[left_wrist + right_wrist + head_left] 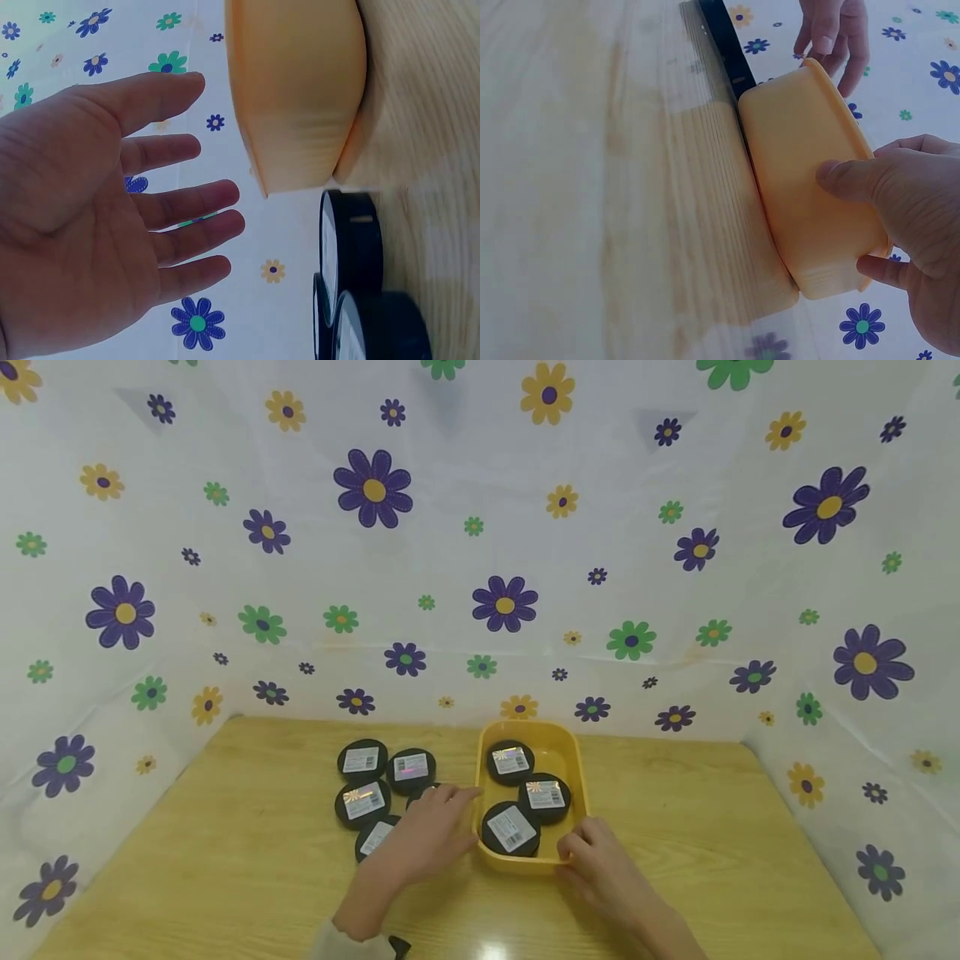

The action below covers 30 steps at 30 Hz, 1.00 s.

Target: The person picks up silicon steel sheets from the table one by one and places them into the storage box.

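A yellow plastic tub (582,777) stands on the table with three flat round black cases inside, among them a white-labelled one (511,829) at the near left. My right hand (603,870) grips the tub's near right corner; in the right wrist view its thumb (847,178) lies against the outer wall and other fingers reach over the rim. My left hand (431,831) is beside the tub's left rim, over a partly hidden black case (415,795). The left wrist view shows the left palm (82,217) bare, with fingers spread and holding nothing.
Left of the tub several more black cases lie close together, such as one at the back (362,760) and another in front of it (363,802). The wooden table (697,810) ends at a white flower-printed cloth (450,560) hanging behind and at both sides.
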Motion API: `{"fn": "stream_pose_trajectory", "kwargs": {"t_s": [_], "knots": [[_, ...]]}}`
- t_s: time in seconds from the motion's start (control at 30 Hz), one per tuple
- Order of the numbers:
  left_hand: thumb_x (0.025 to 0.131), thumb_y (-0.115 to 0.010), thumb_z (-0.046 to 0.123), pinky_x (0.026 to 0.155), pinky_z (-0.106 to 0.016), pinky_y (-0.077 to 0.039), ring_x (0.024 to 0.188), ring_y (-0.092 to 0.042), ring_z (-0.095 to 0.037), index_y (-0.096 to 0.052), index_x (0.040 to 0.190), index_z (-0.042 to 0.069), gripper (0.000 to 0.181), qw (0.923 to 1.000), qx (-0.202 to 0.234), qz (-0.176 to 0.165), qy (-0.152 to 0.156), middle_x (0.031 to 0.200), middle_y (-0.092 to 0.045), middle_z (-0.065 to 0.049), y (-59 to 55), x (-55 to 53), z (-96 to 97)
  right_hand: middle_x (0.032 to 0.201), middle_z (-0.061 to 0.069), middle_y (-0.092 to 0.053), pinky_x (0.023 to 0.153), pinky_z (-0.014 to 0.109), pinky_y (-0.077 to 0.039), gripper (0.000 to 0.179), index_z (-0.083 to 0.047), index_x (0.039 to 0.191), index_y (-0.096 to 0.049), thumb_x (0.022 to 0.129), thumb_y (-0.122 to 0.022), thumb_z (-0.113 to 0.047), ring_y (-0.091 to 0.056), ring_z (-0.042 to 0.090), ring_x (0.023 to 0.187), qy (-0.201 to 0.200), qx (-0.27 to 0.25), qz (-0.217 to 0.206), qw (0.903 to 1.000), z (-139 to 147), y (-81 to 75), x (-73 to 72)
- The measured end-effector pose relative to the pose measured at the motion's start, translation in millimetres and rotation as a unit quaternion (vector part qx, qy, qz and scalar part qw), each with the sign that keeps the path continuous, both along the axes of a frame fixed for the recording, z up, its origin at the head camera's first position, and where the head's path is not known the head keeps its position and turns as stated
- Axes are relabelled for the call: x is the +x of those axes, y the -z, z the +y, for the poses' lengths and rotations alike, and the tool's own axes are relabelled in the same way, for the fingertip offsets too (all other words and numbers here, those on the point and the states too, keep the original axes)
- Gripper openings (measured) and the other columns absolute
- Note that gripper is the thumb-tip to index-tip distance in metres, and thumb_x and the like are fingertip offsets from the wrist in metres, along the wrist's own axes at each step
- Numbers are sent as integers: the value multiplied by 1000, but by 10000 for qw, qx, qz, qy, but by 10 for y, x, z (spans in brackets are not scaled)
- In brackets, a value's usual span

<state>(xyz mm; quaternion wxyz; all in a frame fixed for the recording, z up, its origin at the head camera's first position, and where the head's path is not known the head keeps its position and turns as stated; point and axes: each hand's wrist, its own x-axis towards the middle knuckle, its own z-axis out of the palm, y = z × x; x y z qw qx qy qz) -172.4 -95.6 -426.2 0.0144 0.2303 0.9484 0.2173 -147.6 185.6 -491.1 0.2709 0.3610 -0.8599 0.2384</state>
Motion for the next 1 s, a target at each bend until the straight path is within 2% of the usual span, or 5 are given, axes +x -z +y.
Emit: {"fn": "stream_pose_trajectory", "kwargs": {"t_s": [0.27,0.5,0.67,0.9,1.0], "knots": [[94,-68,28,103,-56,-41,127,-48,-37,-48,143,12,56,9996,-127,186,-171,135,-52,-17,-66,-31,-220,88,-9,-45,75,25,-41,35,-18,87,-57,70,-84,-4,-43,9,86,104,13,-201,9997,6,-13,4],[91,-71,25,103,-63,-38,128,-46,-47,-47,144,9,60,9981,-337,356,-378,136,-50,-23,-158,35,-462,88,-9,-45,75,26,-42,33,-19,87,-57,72,-84,-7,-43,8,87,170,110,-344,9992,11,-2,17],[85,-77,26,97,-62,-43,122,-49,-46,-46,144,7,69,9973,-552,-8,-483,132,-51,-25,-105,74,-571,88,-9,-44,75,26,-42,32,-19,86,-57,72,-84,-9,-43,9,87,186,136,-319,9992,17,7,29],[79,-80,30,98,-67,-39,125,-44,-50,-45,145,7,78,9919,-736,-876,-557,137,-47,-29,-8,68,-568,89,-10,-44,75,25,-42,32,-19,87,-57,73,-85,-12,-43,8,87,279,189,-428,9985,24,9,27],[76,-82,32,94,-69,-39,121,-45,-49,-46,143,7,81,9887,-882,-1061,-593,133,-47,-28,33,65,-559,89,-10,-44,75,25,-41,32,-19,87,-57,72,-85,-11,-43,8,87,267,209,-421,9985,17,7,24]]}}
